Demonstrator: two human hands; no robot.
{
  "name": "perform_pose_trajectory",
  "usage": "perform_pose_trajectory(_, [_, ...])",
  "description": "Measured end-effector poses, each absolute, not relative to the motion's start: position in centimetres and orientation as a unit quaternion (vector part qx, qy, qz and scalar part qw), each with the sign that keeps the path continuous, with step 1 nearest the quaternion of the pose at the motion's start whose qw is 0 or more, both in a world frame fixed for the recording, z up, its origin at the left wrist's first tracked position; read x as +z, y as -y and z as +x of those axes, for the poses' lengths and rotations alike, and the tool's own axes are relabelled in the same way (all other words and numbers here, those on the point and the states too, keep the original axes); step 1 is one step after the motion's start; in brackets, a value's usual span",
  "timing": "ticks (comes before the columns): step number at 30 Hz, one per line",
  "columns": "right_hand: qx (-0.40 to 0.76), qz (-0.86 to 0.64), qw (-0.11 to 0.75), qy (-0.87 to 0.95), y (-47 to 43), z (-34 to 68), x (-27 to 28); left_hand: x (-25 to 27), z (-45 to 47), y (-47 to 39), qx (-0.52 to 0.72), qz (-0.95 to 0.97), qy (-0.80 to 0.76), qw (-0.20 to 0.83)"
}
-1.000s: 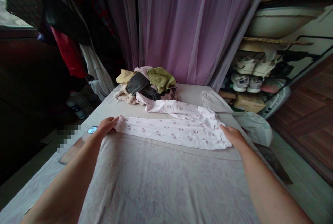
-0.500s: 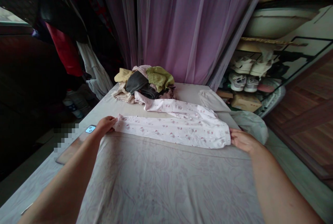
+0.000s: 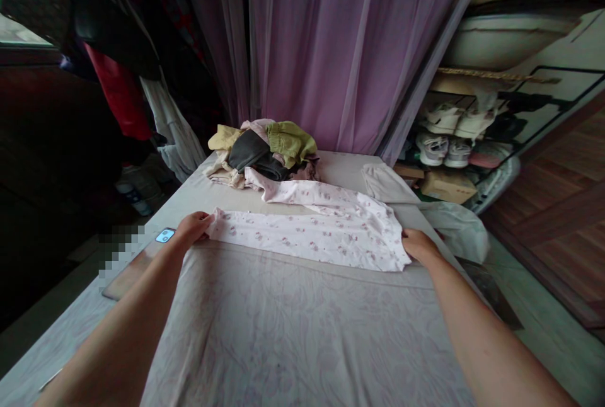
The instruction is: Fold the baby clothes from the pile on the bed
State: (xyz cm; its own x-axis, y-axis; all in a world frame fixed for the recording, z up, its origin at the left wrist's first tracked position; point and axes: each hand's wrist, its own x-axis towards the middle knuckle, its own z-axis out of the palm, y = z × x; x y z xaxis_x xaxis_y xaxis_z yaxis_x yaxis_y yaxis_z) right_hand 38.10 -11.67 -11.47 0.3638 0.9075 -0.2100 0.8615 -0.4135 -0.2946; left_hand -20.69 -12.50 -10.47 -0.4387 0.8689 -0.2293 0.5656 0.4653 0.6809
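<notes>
A pair of white child's pants [image 3: 302,234] with a small reddish print lies across the bed, one leg in front and the other folded away behind it. My left hand [image 3: 195,228] pinches the left end of the front leg. At the opposite end, my right hand [image 3: 418,246] has its fingers closed on the right edge of the fabric; the fingertips are partly hidden. The cloth between my hands lies nearly flat, with slight wrinkles toward the right.
Behind the pants sits a heap of clothes [image 3: 258,155] in green, dark grey, yellow and pink. A phone [image 3: 135,263] lies by my left forearm. A white folded cloth [image 3: 388,183] is at the right back. Shoes [image 3: 444,149] stand on a rack beyond the bed [image 3: 302,338].
My right hand has moved left and slightly up along the right edge of the pants, and its fingers have closed on the fabric. My left hand has stayed in place.
</notes>
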Motion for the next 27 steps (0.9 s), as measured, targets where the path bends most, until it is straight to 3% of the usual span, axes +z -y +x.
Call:
perform_pose_trajectory(4, [0.089,-0.847,0.011,0.525,12.9,38.7,-11.6,-10.4,-20.8,12.4,0.256,0.443,-0.814,0.275])
perform_pose_trajectory(12, [0.087,-0.842,0.010,0.532,13.7,39.5,-11.4,-10.3,-20.6,12.4,0.273,0.415,-0.815,0.298])
perform_pose_trajectory(23, [0.119,-0.859,0.074,0.493,14.4,40.3,-11.7,-10.0,-21.2,13.0,0.336,0.403,-0.745,0.412])
perform_pose_trajectory(27, [0.163,-0.833,0.138,0.511,14.3,40.8,-12.3,-10.5,-21.3,13.3,0.346,0.422,-0.742,0.389])
